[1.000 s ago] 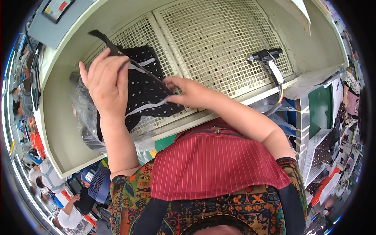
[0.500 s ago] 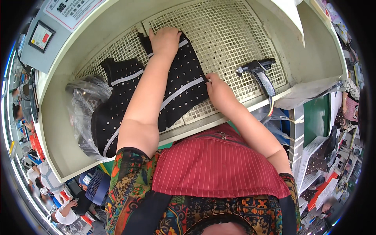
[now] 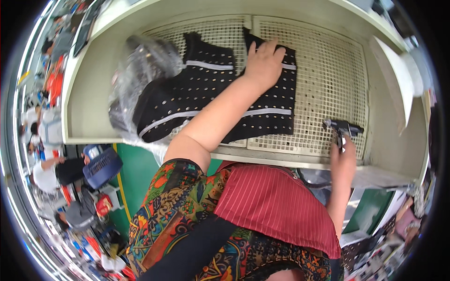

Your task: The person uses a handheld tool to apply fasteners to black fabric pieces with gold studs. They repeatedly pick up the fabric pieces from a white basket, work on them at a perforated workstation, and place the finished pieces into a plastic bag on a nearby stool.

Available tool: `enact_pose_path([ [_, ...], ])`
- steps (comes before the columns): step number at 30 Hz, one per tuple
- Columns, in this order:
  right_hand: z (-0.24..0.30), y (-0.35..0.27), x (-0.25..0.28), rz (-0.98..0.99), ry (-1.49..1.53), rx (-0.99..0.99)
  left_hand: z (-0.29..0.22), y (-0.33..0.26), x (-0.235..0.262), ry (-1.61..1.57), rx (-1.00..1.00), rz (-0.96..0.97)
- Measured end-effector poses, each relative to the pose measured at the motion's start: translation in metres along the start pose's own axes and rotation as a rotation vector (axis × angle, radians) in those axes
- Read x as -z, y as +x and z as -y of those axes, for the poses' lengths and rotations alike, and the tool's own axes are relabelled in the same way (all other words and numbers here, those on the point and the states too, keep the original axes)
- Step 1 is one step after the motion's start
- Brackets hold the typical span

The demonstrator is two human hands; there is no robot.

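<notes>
The left hand [image 3: 265,63] now lies flat and open on the black dotted garment [image 3: 206,100]. The right hand [image 3: 343,159] has moved to four o'clock, gripping the spray gun [image 3: 341,129].

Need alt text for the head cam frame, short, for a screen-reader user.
A person's left hand presses flat on a black garment with small pale dots and white stripes, spread over a cream perforated grid table. Their right hand grips a dark pistol-shaped tool at the table's near right edge. Crumpled clear plastic wrap lies beside the garment on the left.
</notes>
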State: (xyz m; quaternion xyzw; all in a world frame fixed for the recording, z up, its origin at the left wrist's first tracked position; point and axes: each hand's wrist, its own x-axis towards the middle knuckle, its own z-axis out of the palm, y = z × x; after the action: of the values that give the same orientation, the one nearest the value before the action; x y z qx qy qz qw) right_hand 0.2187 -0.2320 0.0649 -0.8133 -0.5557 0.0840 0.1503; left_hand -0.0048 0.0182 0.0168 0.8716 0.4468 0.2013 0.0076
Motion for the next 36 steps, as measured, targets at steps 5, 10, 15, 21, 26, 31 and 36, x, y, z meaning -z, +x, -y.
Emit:
enact_pose_path([
  [5,-0.079,-0.005,-0.005,0.166,0.177,-0.283,0.003,-0.028,0.007,-0.059,0.205,0.327],
  [10,-0.076,0.024,-0.007,0.434,0.786,-0.591,0.006,-0.027,0.001,0.027,0.245,0.17],
  [15,-0.06,0.033,-0.007,0.462,1.267,-0.673,0.011,-0.032,-0.003,-0.003,0.212,0.126],
  [21,0.028,0.059,0.023,0.45,1.119,-0.353,0.022,-0.051,0.004,-0.198,0.238,0.138],
  [26,0.118,0.096,0.042,0.37,0.77,-0.084,0.029,-0.06,0.002,-0.275,0.188,0.156],
  [31,0.173,0.125,0.014,0.194,0.613,0.215,0.028,-0.058,0.001,-0.29,0.182,0.148],
  [36,0.191,0.14,-0.009,0.167,0.536,0.316,0.028,-0.059,-0.001,-0.263,0.169,0.143],
])
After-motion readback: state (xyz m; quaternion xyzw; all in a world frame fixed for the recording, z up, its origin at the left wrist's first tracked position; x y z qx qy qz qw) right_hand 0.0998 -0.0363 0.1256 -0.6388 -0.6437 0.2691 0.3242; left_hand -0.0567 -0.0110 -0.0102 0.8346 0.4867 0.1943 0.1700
